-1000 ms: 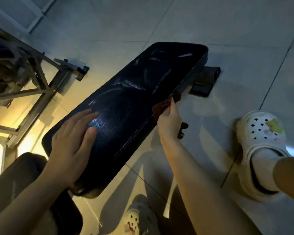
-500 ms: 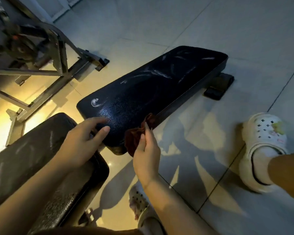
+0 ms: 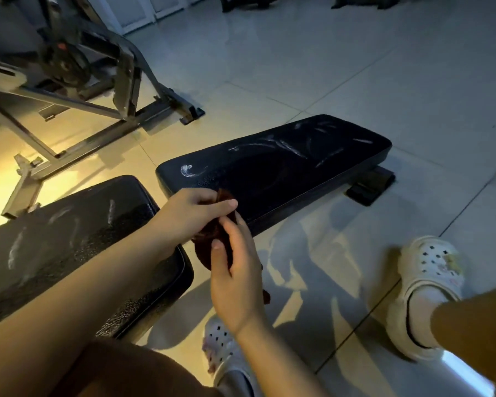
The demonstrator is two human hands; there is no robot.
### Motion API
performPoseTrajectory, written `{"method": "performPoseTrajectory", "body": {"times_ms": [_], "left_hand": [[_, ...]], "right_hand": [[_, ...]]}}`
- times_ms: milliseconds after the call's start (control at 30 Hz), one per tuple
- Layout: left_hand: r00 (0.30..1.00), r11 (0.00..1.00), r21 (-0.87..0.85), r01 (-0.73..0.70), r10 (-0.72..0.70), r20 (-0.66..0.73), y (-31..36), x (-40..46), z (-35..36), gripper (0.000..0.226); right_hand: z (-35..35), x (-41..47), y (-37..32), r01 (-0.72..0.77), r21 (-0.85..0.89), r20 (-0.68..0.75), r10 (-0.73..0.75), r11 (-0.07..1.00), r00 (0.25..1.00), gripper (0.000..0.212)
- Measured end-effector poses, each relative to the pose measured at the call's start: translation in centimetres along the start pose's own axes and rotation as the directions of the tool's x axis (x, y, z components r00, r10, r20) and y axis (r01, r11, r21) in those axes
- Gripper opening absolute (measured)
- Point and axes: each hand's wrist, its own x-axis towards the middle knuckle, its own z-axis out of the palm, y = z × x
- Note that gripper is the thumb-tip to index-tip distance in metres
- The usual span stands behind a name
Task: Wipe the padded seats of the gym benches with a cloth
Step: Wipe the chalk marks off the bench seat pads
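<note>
A dark reddish-brown cloth [image 3: 212, 242] is bunched between both hands, just off the near corner of the long black padded bench [image 3: 272, 170]. My left hand [image 3: 194, 214] pinches its upper part with curled fingers. My right hand [image 3: 235, 270] grips the lower part, thumb on top. The long bench pad lies low on the floor and shows pale smear marks. A second black textured pad [image 3: 78, 242] lies at the lower left under my left forearm, also streaked.
A grey metal machine frame [image 3: 103, 90] with a weight plate [image 3: 65, 63] stands at the upper left. White perforated clogs are on my feet, one at the right [image 3: 430, 285] and one at the bottom centre [image 3: 221, 345]. Pale floor tiles spread to the right and beyond.
Both hands have pulled back from the long bench and met at the cloth; the left hand left the pad and now pinches it. The view tilted up, showing more floor.
</note>
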Motion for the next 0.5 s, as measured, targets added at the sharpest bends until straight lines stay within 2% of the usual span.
{"method": "performPoseTrajectory", "body": {"times_ms": [67,133,233,300,400,467,500], "left_hand": [[0.999,0.999,-0.036,-0.037,0.036,-0.03,0.2,0.1,-0.2,0.029],[0.996,0.996,-0.044,-0.076,0.074,-0.054,0.4,0.2,-0.4,0.024],[0.985,0.986,-0.019,-0.167,0.166,-0.041,0.6,0.4,-1.0,0.026],[0.982,0.977,-0.102,-0.189,0.189,-0.004,0.9,0.4,-1.6,0.027],[0.966,0.962,-0.145,-0.23,0.244,0.088,1.6,0.6,-2.2,0.025],[0.946,0.949,-0.123,-0.289,0.303,0.118,2.3,0.5,-2.5,0.025],[0.938,0.942,-0.119,-0.314,0.327,0.11,2.6,0.3,-2.6,0.023]], "right_hand": [[-0.6,0.1,0.1,0.027,-0.017,-0.025,-0.027,0.999,0.999,0.042],[-0.9,0.3,0.3,0.033,0.047,-0.043,-0.031,0.998,0.999,0.036],[-2.4,1.4,0.8,0.016,0.168,-0.111,0.003,0.986,0.994,0.03],[-4.0,2.8,1.3,-0.035,0.13,-0.143,0.053,0.991,0.988,0.03],[-6.4,5.3,1.9,-0.109,-0.168,-0.063,0.099,0.98,0.993,0.041],[-7.9,7.3,1.6,-0.039,-0.464,0.145,0.119,0.885,0.982,0.051],[-8.7,8.4,1.3,0.013,-0.572,0.267,0.171,0.82,0.948,0.05]]}}
